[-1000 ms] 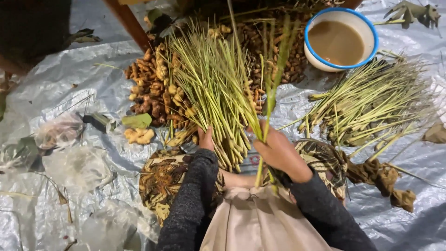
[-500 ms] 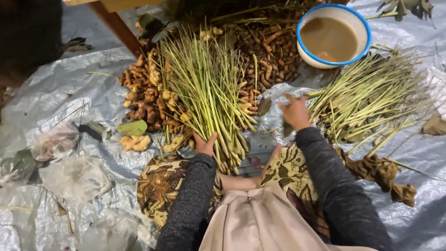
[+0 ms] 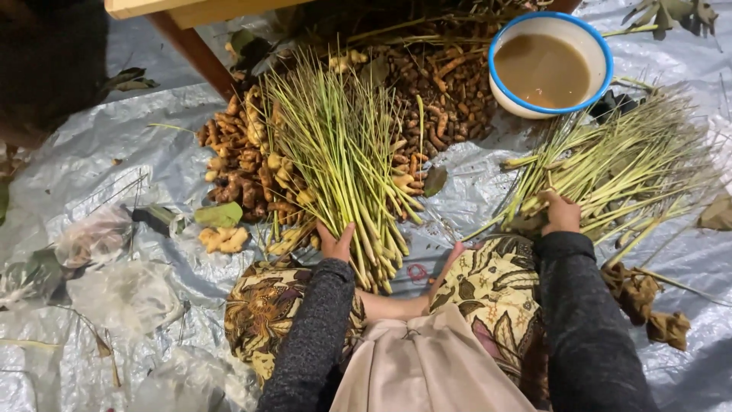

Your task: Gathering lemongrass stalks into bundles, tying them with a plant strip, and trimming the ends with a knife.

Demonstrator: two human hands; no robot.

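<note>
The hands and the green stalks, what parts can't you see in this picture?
Head view only:
- Right hand: fingers buried in the right stalk pile, so its grip is unclear.
- Left hand: palm hidden, pressed against the middle stalk bundle.
- Roots: partly covered by that bundle.
- Bowl: bottom hidden by murky brown liquid.
- Wooden furniture: cut off by the top edge.

Right hand [image 3: 560,214] moved: 1.0 s ago at the near end of the middle bundle of green stalks [image 3: 343,160], 0.5 s ago over the plastic sheet [image 3: 473,183], now gripping stalk ends in the right-hand pile [image 3: 633,164]. Camera view shifted slightly.
</note>
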